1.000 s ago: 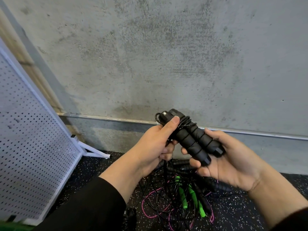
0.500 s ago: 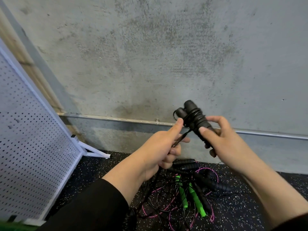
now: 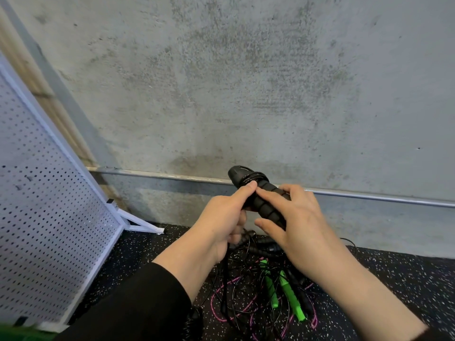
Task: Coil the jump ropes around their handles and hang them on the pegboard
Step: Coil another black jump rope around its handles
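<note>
Between the two hands, above the floor pile, the black handles [image 3: 262, 200] are held slanting up-left, gripped low by the curled right hand [image 3: 299, 227], the cord [image 3: 253, 178] wound near the top being pinched by the nearer left hand [image 3: 222, 217].

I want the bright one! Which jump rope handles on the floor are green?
The pair of bright green plastic handles lying side by side in the tangle under the right hand; the handles around them are black.
</note>
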Available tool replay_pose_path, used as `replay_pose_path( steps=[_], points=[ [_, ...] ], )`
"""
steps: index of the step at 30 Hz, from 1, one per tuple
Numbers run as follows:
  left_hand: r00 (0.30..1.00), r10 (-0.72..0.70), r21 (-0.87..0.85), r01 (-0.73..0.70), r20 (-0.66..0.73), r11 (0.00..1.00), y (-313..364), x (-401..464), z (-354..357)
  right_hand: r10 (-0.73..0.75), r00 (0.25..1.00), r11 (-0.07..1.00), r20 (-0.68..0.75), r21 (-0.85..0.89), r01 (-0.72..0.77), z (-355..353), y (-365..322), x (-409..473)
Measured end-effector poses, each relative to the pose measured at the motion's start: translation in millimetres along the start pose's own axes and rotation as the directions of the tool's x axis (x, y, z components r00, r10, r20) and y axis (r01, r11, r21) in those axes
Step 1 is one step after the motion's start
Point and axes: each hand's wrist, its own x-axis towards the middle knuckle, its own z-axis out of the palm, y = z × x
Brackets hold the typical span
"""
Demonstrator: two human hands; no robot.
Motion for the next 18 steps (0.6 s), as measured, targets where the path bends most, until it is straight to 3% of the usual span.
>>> replay_pose_path(
  steps=[2,4,6,8,9,11,14,18],
  points=[
    [1.000,0.023,-0.002,-0.023,-0.001,1.000,1.6,1.0,-1.3,0.025,1.000,0.990,-0.008,0.142,-0.023,-0.3,-2.8,-0.5],
    [0.998,0.058,-0.027,-0.057,0.012,0.998,4.1,0.9,-1.3,0.163,0.984,0.891,-0.067,0.439,-0.118,-3.3,-4.9,0.5],
    [0.994,0.096,-0.050,-0.093,0.045,0.994,5.8,0.5,-0.1,0.397,0.918,0.635,-0.015,0.727,-0.262,-8.4,-10.0,3.2],
    [0.989,0.128,-0.059,-0.124,0.077,0.991,6.3,-0.4,1.4,0.504,0.827,0.235,0.249,0.882,-0.409,-14.8,-12.5,5.1],
    [0.986,0.142,-0.057,-0.138,0.087,0.989,6.5,-0.5,1.6,0.466,0.786,0.058,0.407,0.872,-0.486,-18.3,-13.1,5.6],
    [0.981,0.165,-0.047,-0.161,0.100,0.986,7.5,-0.9,0.6,0.302,0.715,-0.133,0.630,0.771,-0.623,-25.4,-12.7,4.4],
    [0.980,0.158,-0.032,-0.155,0.123,0.987,9.7,-1.8,-2.2,0.153,0.695,-0.221,0.703,0.709,-0.669,-31.8,-7.3,3.4],
    [0.976,0.151,-0.022,-0.149,0.157,0.989,11.3,-1.8,-4.1,0.175,0.776,-0.130,0.606,0.796,-0.591,-30.4,-7.9,4.8]
  ],
)
